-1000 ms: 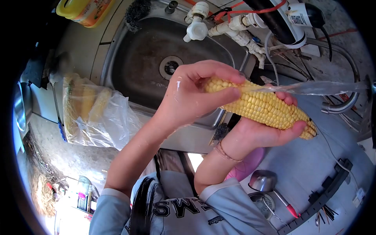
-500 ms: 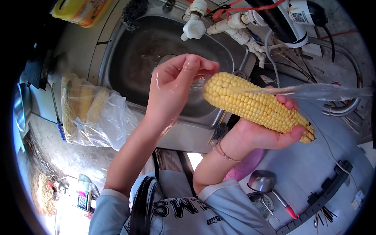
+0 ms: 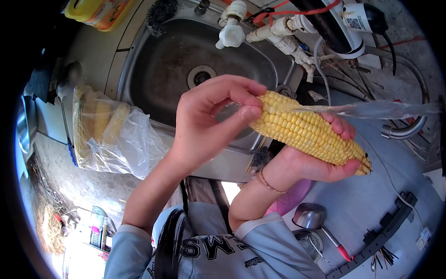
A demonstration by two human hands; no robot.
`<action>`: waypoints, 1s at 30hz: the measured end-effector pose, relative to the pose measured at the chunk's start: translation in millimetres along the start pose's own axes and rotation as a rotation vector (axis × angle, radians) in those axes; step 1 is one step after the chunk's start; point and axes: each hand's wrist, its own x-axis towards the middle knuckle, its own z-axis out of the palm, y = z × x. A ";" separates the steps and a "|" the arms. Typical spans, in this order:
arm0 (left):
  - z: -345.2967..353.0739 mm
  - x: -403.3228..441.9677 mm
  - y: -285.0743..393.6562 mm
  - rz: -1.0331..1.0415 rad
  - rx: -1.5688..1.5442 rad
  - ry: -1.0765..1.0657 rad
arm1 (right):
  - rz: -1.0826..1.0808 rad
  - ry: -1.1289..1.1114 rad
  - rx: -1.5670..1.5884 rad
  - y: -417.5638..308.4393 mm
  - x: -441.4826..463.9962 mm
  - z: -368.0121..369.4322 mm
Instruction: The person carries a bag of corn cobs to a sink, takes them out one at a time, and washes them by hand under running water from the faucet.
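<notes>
At left, a clear plastic bag (image 3: pixel 139 149) holds at least 2 ears (image 3: pixel 116 123), lying outside the water. Above it stands a yellow container (image 3: pixel 104 14), then a dark scrubber (image 3: pixel 160 17) by the sink (image 3: pixel 158 74). The left hand (image 3: pixel 211 123) pinches the thick end of 1 ear of corn (image 3: pixel 302 125) between thumb and fingertips, partly covering the view of the sink. The right hand (image 3: pixel 311 162) is clasped around that ear from below. Its husk is off and a stream of water (image 3: pixel 371 108) hits it, so the rinsing looks partway; whether dirt is left near its dark tip is too small to tell. A white valve (image 3: pixel 231 35) juts over the sink's far edge, but nothing seems to block the stream. Farther right are a pot (image 3: pixel 310 216) and a curved metal pipe (image 3: pixel 399 133).
</notes>
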 end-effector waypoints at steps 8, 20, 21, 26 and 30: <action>13.0 4.5 16.4 0.395 0.679 0.033 | -0.019 -0.031 -0.018 2.9 -2.1 4.0; 15.4 5.8 8.8 0.282 0.733 0.039 | -0.016 -0.228 -0.224 -2.7 -3.4 -3.7; 12.1 5.7 7.3 0.259 0.714 0.041 | -0.007 -0.223 -0.218 -2.8 -3.5 -3.4; 2.1 6.4 7.1 0.165 0.532 0.119 | 0.028 -0.243 -0.002 -2.2 -4.0 1.5; 1.0 10.2 16.5 0.206 0.543 -0.020 | 0.029 -0.265 -0.015 -2.8 -2.2 0.3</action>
